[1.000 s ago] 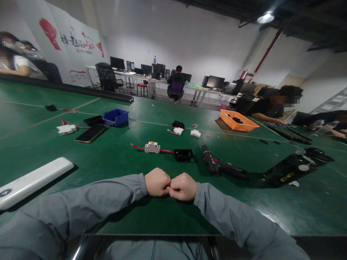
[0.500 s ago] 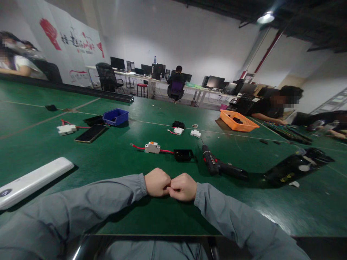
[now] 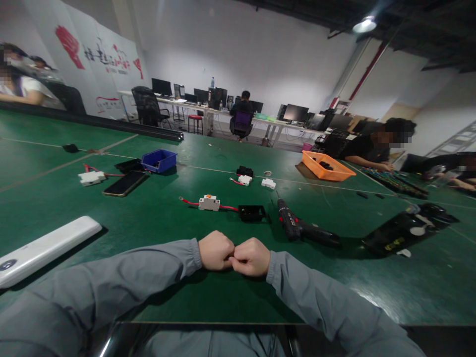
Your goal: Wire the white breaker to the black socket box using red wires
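My left hand (image 3: pixel 216 251) and my right hand (image 3: pixel 252 257) rest on the green table (image 3: pixel 156 282), knuckles up, fingers curled in. They touch each other at the fingers, and nothing shows between or sticks out of them. Just beyond them lies a white circuit breaker (image 3: pixel 209 203) with an orange lever and red wires on both sides. Its right wire runs to an open black plastic box (image 3: pixel 252 213). Right of that box a black cordless screwdriver (image 3: pixel 293 223) lies on its side, bit pointing away from me.
Farther off are a small white breaker (image 3: pixel 244 180), a white block (image 3: pixel 268 184), a blue bin (image 3: pixel 159 161) and an orange basket (image 3: pixel 327 166). To the left lie a phone (image 3: pixel 125 183), another wired breaker (image 3: pixel 91 178) and a long white device (image 3: pixel 48 250). A black bottle (image 3: pixel 405 230) lies right.
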The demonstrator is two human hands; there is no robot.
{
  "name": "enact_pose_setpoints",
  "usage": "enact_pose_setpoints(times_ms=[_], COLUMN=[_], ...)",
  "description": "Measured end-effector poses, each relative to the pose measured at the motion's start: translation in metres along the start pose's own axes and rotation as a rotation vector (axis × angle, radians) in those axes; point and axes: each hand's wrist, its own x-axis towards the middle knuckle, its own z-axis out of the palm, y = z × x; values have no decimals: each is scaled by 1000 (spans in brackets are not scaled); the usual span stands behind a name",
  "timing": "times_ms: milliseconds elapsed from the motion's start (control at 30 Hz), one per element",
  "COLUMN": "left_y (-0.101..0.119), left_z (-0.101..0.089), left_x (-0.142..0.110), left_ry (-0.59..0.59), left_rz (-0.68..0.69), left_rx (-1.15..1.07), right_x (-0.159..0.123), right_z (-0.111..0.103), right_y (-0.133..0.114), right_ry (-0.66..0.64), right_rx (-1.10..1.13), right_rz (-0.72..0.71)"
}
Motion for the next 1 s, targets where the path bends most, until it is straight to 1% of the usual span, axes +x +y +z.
enact_pose_setpoints(times_ms=[367,600,733,1000], left_y=[-1,-1,-1,-1], left_z=[2,2,2,1], left_x=[0,1,1,0], left_ry=[21,-7,-3,16], left_rz=[14,2,7,13], left_rx=[3,17,17,3], right_x=[0,0,-1,-3], right_z=[0,1,2,3], right_y=[0,1,1,3], right_ry=[-5,-5,3,-44], right_rx=[-10,7,2,-66], right_rz=[8,9,10,-10])
